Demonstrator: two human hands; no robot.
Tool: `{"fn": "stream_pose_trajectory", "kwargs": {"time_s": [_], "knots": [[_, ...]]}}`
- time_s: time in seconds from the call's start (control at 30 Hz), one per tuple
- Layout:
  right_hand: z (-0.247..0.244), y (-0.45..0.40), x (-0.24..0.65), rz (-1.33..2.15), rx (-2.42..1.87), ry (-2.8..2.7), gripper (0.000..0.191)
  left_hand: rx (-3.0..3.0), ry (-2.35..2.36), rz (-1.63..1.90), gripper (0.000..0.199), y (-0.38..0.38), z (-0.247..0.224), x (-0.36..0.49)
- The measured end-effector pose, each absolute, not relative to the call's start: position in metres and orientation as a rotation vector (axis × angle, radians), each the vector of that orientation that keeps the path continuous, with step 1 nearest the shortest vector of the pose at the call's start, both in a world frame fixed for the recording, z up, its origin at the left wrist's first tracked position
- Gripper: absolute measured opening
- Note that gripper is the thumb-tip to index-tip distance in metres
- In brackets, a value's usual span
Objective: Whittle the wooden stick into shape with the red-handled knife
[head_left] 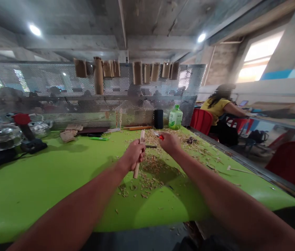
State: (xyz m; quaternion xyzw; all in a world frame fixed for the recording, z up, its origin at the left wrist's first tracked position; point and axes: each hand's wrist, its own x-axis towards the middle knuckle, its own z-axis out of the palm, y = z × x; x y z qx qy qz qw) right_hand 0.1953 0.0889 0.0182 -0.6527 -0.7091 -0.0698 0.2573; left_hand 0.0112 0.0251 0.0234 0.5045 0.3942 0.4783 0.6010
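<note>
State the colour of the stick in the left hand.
The wooden stick is pale tan; head view.

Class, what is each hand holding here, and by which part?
The left hand grips a wooden stick around its middle. The right hand seems to hold a small red-handled tool, perhaps a knife; where cannot be told.

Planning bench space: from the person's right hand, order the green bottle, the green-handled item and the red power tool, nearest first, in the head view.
From the right hand:
1. green bottle: just beyond it, at the bench's far edge
2. green-handled item: leftward on the bench
3. red power tool: far left
</note>
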Motion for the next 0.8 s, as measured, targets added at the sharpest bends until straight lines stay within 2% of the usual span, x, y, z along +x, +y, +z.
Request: {"fn": "stream_pose_trajectory", "kwargs": {"time_s": [0.1, 0.43, 0.63, 0.7, 0.8], "knots": [[0.011, 0.083, 0.180, -0.276, -1.683, -2.085, 0.028, 1.200, 0.904, 1.124, 0.011, 0.031, 0.021, 0.009], [0.010, 0.084, 0.179, -0.392, -1.701, -2.130, 0.029, 1.248, 0.961, 1.070, 0.014, 0.022, 0.026, 0.014], [0.018, 0.098, 0.199, -0.191, -1.894, -1.928, 0.034, 1.276, 0.915, 0.988, 0.004, 0.002, 0.033, 0.022], [0.021, 0.106, 0.216, -0.089, -2.009, -1.800, 0.035, 1.309, 0.840, 0.926, 0.006, -0.005, 0.033, 0.027], [0.022, 0.110, 0.231, -0.116, -2.025, -1.727, 0.036, 1.292, 0.833, 0.952, 0.010, -0.003, 0.031, 0.027]]}}
